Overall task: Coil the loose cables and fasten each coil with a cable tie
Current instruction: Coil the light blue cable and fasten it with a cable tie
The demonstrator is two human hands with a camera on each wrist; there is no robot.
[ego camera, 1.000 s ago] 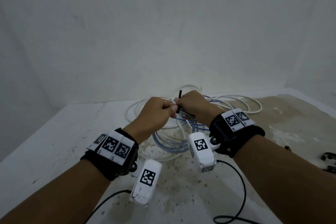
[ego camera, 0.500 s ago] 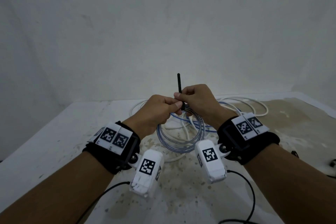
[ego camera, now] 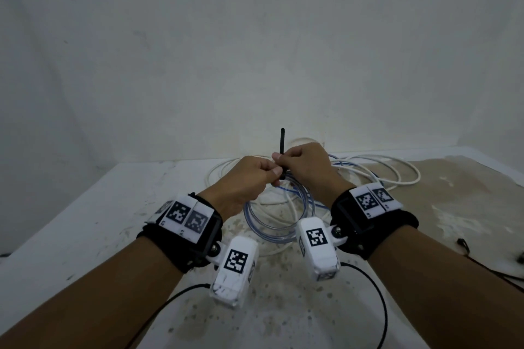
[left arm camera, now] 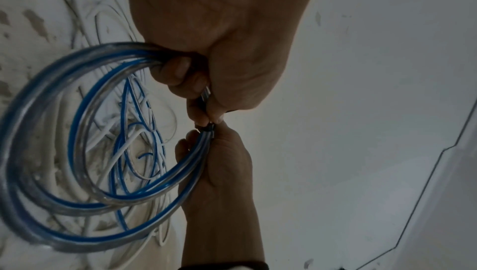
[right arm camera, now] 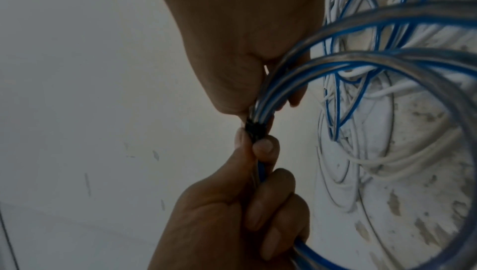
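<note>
A coil of clear cable with blue stripes [ego camera: 273,231] hangs above the table between my hands. My left hand [ego camera: 262,177] grips the coil's top just left of a black cable tie [ego camera: 282,140], which is wrapped round the bundle. My right hand [ego camera: 286,160] pinches the tie, and its tail stands straight up above the knuckles. The left wrist view shows my left hand's fingers [left arm camera: 180,74] curled round the coil [left arm camera: 38,152] and the tie's band [left arm camera: 207,129] between the two hands. In the right wrist view the band [right arm camera: 254,129] cinches the coil [right arm camera: 361,64].
Loose white cable [ego camera: 402,176] and thin blue cable [ego camera: 354,168] lie in loops on the stained white table [ego camera: 85,221] behind the coil. Small black items [ego camera: 462,242] lie at the right edge. A bare wall stands close behind.
Both hands have lifted the coil higher off the table. The tie's tail sticks up further above the hands than one second ago.
</note>
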